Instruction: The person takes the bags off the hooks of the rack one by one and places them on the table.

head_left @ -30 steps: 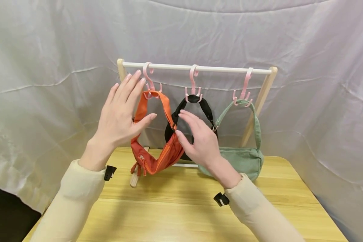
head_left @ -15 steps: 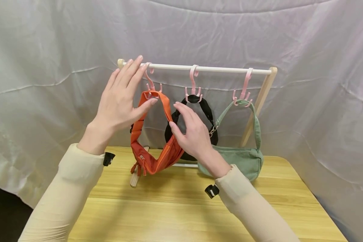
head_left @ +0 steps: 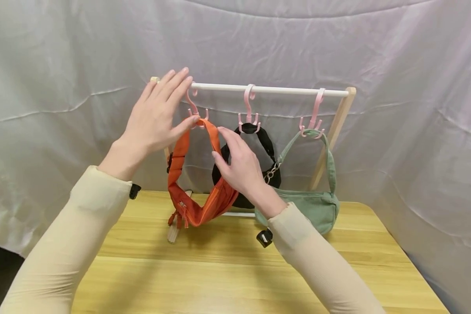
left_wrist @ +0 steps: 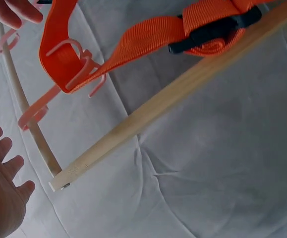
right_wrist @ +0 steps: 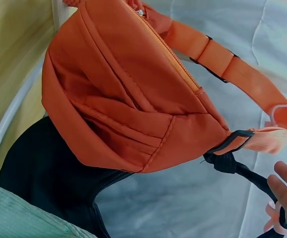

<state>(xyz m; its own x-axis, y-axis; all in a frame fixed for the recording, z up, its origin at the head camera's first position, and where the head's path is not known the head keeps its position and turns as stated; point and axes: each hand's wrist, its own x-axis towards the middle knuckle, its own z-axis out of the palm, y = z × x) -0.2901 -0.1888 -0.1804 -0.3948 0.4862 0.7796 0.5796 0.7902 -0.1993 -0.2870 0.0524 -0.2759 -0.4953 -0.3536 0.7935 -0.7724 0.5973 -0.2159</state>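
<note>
An orange waist bag (head_left: 204, 209) hangs by its strap from the left pink hook (head_left: 192, 104). My left hand (head_left: 155, 115) is raised at this hook with straight fingers, the thumb overlapping the strap's top in the head view. In the left wrist view, that hand (left_wrist: 2, 193) stands apart from the orange strap (left_wrist: 148, 39) and holds nothing. My right hand (head_left: 241, 165) is beside the strap's right side, its fingers relaxed. The right wrist view shows those fingers (right_wrist: 282, 181) near the strap, gripping nothing. Behind it hangs a black bag (head_left: 267, 144), partly hidden.
A green shoulder bag (head_left: 314, 207) hangs from the right pink hook (head_left: 315, 111); the black one is on the middle hook (head_left: 249, 107). A white rail (head_left: 290, 90) with wooden legs (head_left: 333, 135) carries the hooks. The rack stands on a wooden table (head_left: 220, 274) before grey cloth.
Both hands have moved upward, the right one also to the left, closer to the orange strap's top. The bags still hang on their hooks.
</note>
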